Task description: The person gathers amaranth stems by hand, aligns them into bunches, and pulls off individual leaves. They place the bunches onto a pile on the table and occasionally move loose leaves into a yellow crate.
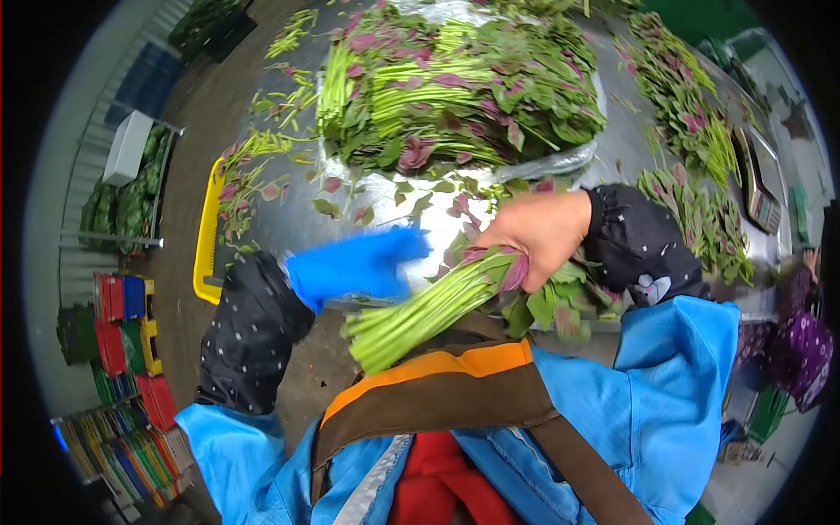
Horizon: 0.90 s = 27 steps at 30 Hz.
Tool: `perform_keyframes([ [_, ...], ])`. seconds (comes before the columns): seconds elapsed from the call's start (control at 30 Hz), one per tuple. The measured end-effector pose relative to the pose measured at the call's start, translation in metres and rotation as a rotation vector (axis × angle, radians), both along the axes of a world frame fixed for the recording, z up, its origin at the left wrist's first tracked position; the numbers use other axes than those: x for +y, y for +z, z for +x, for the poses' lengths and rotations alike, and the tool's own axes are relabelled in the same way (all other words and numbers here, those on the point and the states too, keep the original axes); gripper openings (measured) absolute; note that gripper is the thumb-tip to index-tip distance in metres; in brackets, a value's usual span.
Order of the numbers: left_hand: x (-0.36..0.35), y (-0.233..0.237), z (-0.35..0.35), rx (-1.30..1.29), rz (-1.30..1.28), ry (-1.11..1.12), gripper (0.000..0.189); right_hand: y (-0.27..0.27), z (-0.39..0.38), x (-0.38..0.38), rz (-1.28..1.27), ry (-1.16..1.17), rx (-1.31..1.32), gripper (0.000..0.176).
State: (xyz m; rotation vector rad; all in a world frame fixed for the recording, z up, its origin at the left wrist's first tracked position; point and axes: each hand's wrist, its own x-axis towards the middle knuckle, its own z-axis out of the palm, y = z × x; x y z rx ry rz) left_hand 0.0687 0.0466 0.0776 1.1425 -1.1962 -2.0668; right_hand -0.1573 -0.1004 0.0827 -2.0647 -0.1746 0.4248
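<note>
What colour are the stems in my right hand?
Light green stems, best seen in the head view.

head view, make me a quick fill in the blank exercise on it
The left hand wears a ____ glove.
The ____ hand grips a leafy bunch.
The crate by the left edge of the table is ____.
The brown apron has an ____ band.
Missing words: blue; right; yellow; orange.

Bunch of greens (437,306) sits tilted in the R hand (544,229), stem ends to lower L, leafy end to R. Stems (394,331) are pale green, packed tight, approx. parallel; leaves (560,302) are green w/ some purple, slightly blurred.
</note>
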Motion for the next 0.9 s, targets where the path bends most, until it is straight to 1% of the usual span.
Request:
perform_keyframes([
  [0.03,0.016,-0.008,-0.006,0.03,-0.092,-0.232,0.084,0.012,0.014,-0.005,-0.185,0.057,-0.087,0.055],
  [0.07,0.034,-0.004,-0.009,0.121,0.086,-0.154,0.085,0.028,0.029,-0.006,-0.343,0.042,-0.177,0.056],
  [0.1,0.048,0.002,-0.01,0.215,0.265,-0.075,0.086,0.045,0.044,-0.004,-0.491,0.036,-0.182,0.053],
  [0.13,0.053,0.016,-0.014,0.23,0.305,0.069,0.073,0.053,0.06,-0.001,-0.637,0.054,-0.255,0.05],
  [0.17,0.056,0.017,-0.014,0.155,0.301,0.169,0.066,0.057,0.073,0.001,-0.78,0.07,-0.328,0.046],
  [0.23,0.06,0.017,-0.015,0.007,0.296,0.36,0.054,0.032,0.096,-0.001,-0.835,-0.09,-0.807,0.046],
  [0.27,0.063,-0.003,-0.02,0.011,0.251,0.569,0.035,0.012,0.103,0.002,-0.947,-0.236,-1.03,0.043],
  [0.3,0.062,-0.021,-0.025,-0.033,0.257,0.745,0.032,0.008,0.097,0.012,-0.958,-0.313,-0.976,0.051],
  [0.37,0.057,-0.078,-0.026,0.034,0.3,0.884,0.029,-0.028,0.086,0.031,-0.598,-0.535,-0.88,0.053],
  [0.43,0.059,-0.126,-0.027,0.096,0.343,0.962,0.03,-0.091,0.066,0.063,-0.242,-0.882,-0.592,0.06],
  [0.47,0.067,-0.144,-0.03,0.226,0.31,0.94,0.033,-0.134,0.059,0.078,0.037,-0.974,-0.312,0.056],
  [0.5,0.069,-0.151,-0.032,0.231,0.29,0.913,0.034,-0.144,0.058,0.091,0.313,-1.048,-0.022,0.055],
  [0.53,0.07,-0.157,-0.032,0.231,0.271,0.881,0.036,-0.15,0.055,0.097,0.594,-1.015,0.138,0.05],
  [0.57,0.072,-0.16,-0.031,0.228,0.25,0.847,0.037,-0.155,0.054,0.104,0.874,-0.969,0.296,0.048],
  [0.6,0.074,-0.158,-0.029,0.185,0.22,0.777,0.04,-0.18,0.059,0.107,0.949,-0.856,0.291,0.051],
  [0.63,0.075,-0.152,-0.032,0.032,0.142,0.764,0.042,-0.165,0.064,0.114,0.908,-0.882,0.266,0.05],
  [0.7,0.081,-0.127,-0.036,-0.286,-0.016,0.73,0.045,-0.165,0.069,0.119,0.794,-0.855,0.135,0.048],
  [0.73,0.087,-0.112,-0.037,-0.288,-0.093,0.792,0.047,-0.159,0.068,0.119,0.823,-0.866,0.089,0.046],
  [0.8,0.092,-0.113,-0.031,-0.031,0.035,0.856,0.047,-0.143,0.063,0.12,0.88,-0.89,0.008,0.041],
  [0.83,0.094,-0.113,-0.031,0.105,0.099,0.888,0.047,-0.144,0.063,0.121,1.019,-0.952,0.083,0.038],
  [0.87,0.091,-0.125,-0.026,0.234,0.185,0.91,0.046,-0.146,0.067,0.122,1.157,-1.008,0.153,0.036],
  [0.9,0.09,-0.128,-0.025,0.231,0.219,0.933,0.045,-0.146,0.072,0.122,1.295,-1.061,0.221,0.034],
])
